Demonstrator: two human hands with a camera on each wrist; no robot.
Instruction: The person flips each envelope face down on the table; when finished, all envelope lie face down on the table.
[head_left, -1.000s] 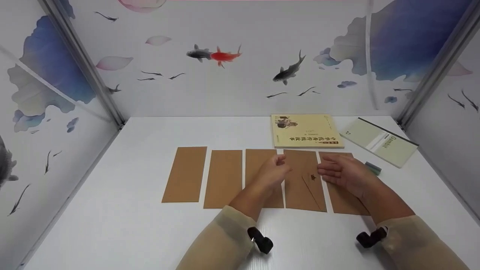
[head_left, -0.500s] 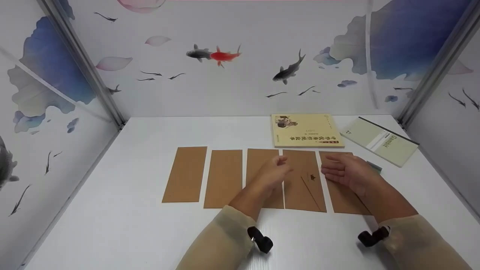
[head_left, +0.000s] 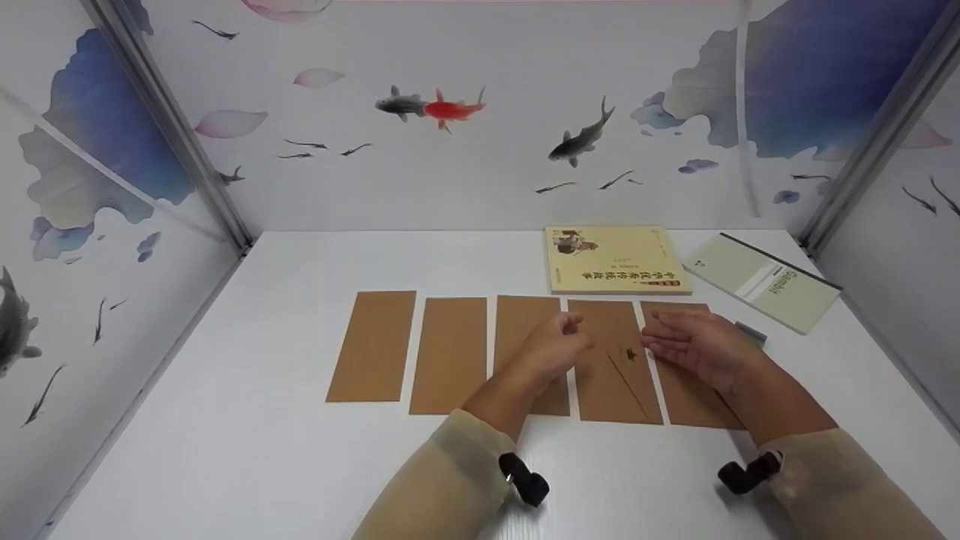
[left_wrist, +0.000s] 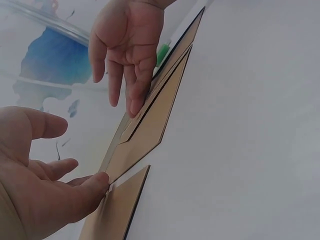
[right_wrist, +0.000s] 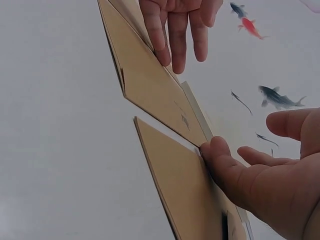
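Several thin brown kraft-cover notebooks lie in a row on the white table. My hands stand either side of the second notebook from the right (head_left: 615,390), which bears a small dark crown print and a diagonal line. My left hand (head_left: 551,345), fingers loosely bent, has its fingertips at that notebook's left edge and covers part of the middle notebook (head_left: 517,319). On the other side my right hand (head_left: 694,341), palm inward and fingers extended, has its fingertips at the gap before the rightmost notebook (right_wrist: 175,180). Neither hand grips anything.
Behind the row lie a yellow book (head_left: 619,259) and a pale green notebook (head_left: 765,281) with a black spine. A small green object (head_left: 752,334) sits beyond my right hand. Two more brown notebooks, the leftmost (head_left: 371,349) and its neighbour (head_left: 448,356), lie at left.
The crown-printed notebook has slid slightly right, widening its gap from the middle one. My left hand has moved a little right with it; my right hand shifted slightly right earlier.
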